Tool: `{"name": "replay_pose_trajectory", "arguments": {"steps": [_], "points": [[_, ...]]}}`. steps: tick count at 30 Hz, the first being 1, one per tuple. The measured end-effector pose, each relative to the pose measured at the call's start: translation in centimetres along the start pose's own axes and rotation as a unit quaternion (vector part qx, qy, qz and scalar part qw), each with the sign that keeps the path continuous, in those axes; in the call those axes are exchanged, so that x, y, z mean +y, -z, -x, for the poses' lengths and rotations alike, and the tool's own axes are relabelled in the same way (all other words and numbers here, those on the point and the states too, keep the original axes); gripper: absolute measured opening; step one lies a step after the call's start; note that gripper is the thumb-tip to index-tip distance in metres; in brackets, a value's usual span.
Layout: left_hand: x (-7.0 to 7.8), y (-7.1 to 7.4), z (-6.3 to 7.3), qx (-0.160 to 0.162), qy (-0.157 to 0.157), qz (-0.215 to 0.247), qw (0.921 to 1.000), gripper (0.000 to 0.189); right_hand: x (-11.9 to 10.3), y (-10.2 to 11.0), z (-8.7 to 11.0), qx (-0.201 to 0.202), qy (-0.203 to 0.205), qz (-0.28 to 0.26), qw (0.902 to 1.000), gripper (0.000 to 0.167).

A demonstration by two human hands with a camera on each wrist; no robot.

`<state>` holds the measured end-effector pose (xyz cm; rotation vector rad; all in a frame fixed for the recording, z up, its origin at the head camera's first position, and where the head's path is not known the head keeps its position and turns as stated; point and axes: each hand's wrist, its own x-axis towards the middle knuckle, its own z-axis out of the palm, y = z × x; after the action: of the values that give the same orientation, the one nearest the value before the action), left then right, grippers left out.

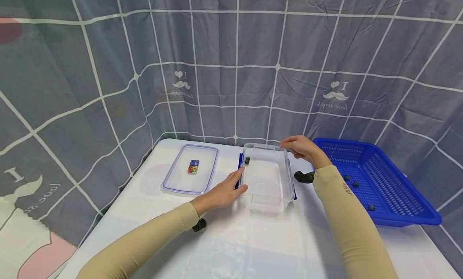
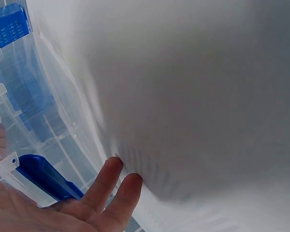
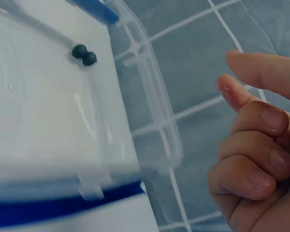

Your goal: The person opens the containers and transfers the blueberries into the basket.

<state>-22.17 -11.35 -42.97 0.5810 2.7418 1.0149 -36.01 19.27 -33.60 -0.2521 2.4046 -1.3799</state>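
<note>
An unlidded clear plastic box (image 1: 265, 178) with blue side latches (image 2: 43, 179) stands on the table. My left hand (image 1: 225, 190) is at its left wall, fingers extended beside a latch; in the left wrist view two fingertips (image 2: 131, 181) reach down to the white tabletop. Two small dark blueberry-like balls (image 3: 84, 54) lie together inside the box, toward its far left corner. Over the far right corner of the box is my right hand (image 1: 302, 147). Its thumb and index finger stand slightly apart with nothing visible between them, the other fingers curled loosely.
Left of the box, a clear lid (image 1: 177, 181) with a blue seal lies flat, a colourful sticker (image 1: 193, 167) on it. A blue slotted basket (image 1: 401, 190) at the right contains a few similar dark balls (image 1: 356, 184). A grey checked curtain (image 1: 253, 86) hangs behind the table.
</note>
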Motion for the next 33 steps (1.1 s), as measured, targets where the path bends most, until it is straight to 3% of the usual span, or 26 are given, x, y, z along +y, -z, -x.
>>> {"name": "replay_pose_trajectory", "arguments": {"steps": [15, 33], "points": [[0.1, 0.1, -0.1, -0.003, 0.005, 0.002, 1.0, 0.077, -1.1, -5.3, -3.2, -0.015, -0.009, -0.052, 0.9985, 0.037], [0.2, 0.2, 0.1, -0.005, 0.005, 0.005, 1.0, 0.075, 0.7, -9.2, -6.0, 0.004, -0.042, -0.087, 0.9953, 0.031]]}}
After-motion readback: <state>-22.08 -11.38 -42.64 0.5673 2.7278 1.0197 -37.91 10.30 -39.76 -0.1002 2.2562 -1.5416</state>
